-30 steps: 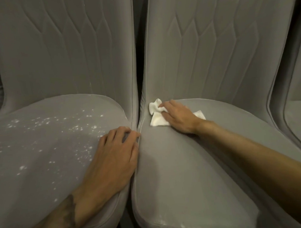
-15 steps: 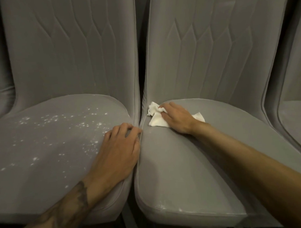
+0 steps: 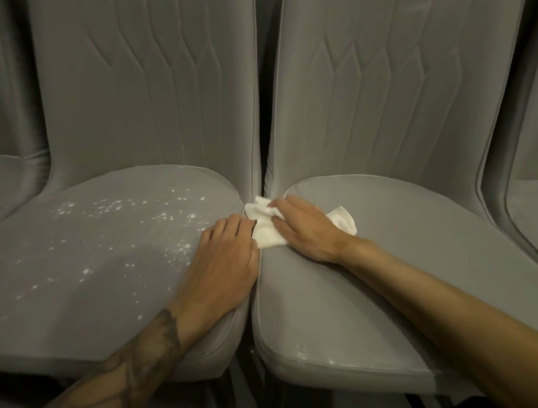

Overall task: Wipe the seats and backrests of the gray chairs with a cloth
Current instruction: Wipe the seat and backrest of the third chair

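Observation:
Two gray padded chairs stand side by side. The left chair seat (image 3: 90, 265) is speckled with white powder. On the right chair seat (image 3: 400, 254) lies a crumpled white cloth (image 3: 265, 231), at its back left corner by the gap. My right hand (image 3: 308, 230) presses flat on the cloth, fingers stretched toward the gap. My left hand (image 3: 224, 260) rests palm down on the left seat's right edge, fingertips touching the cloth. Both quilted backrests (image 3: 154, 85) rise behind the seats.
More gray chairs stand at the far left (image 3: 10, 170) and far right (image 3: 530, 200). A narrow dark gap (image 3: 265, 173) separates the two middle chairs. A few white specks sit on the right seat's front edge (image 3: 303, 355).
My right hand slid the cloth left toward the gap, so it now meets my left fingertips. My view shifted right and back a little. The left hand stayed on the seat edge.

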Tool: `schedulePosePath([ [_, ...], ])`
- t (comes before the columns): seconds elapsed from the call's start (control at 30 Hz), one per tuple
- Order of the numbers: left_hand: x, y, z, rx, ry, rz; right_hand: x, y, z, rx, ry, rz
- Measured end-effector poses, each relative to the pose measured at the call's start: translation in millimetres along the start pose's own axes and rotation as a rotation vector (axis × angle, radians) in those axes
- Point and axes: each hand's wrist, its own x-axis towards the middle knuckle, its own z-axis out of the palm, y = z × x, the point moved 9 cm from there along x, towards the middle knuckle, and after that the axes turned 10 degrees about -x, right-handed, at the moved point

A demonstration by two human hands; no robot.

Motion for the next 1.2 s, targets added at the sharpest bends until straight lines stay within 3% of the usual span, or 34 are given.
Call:
schedulePosePath([
  [0.1, -1.0, 0.5, -1.3, -0.024, 0.009, 0.024, -21.7, -5.5, -0.1, -0.003, -0.026, -0.076],
  [0.27, -1.0, 1.3, -2.2, -0.005, 0.009, 0.022, 8.4, 11.0, -4.0, -0.081, -0.065, 0.123],
  [0.47, -2.0, 0.1, 1.4, 0.027, 0.011, 0.079, -62.4, -19.3, -8.9, 0.02, -0.078, -0.097],
  [0.67, -1.8, 0.0, -2.2, -0.011, 0.038, 0.065, -40.6, -1.3, -15.6, -0.104, -0.068, 0.097],
  [0.87, -3.2, -3.0, 1.1, -0.045, -0.023, 0.093, -91.0, -42.5, -12.1, -0.014, -0.053, -0.123],
  [1.07, -2.9, 0.3, -3.1, -0.029, -0.013, 0.082, -48.2, -25.7, -13.1, -0.111, -0.121, 0.064],
  [1.2, -2.8, -0.5, -1.1, -0.061, -0.037, 0.103, -83.3, -50.3, -12.1, -0.047, -0.09, -0.062],
])
